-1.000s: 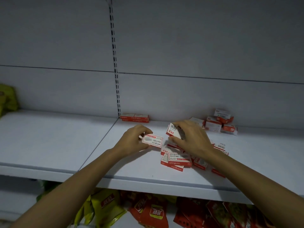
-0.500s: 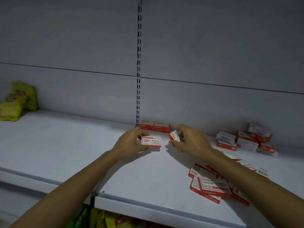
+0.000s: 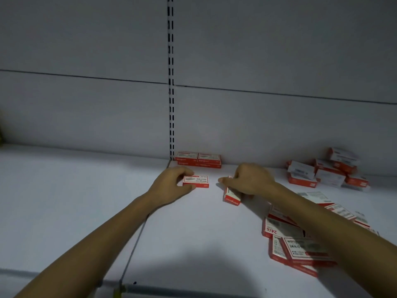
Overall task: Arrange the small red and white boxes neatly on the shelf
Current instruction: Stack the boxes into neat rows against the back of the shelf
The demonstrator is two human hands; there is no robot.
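On the white shelf [image 3: 86,201], the left hand [image 3: 171,183] is gripping a flat-lying staple box [image 3: 196,181] between thumb and fingers, just in front of a neat row of boxes [image 3: 198,159] sitting against the back panel. The right hand [image 3: 251,181] is curling over a second box [image 3: 231,195] that is tilting on edge. The scattered boxes [image 3: 300,248] are lying at front right and the heaped boxes [image 3: 328,168] at back right.
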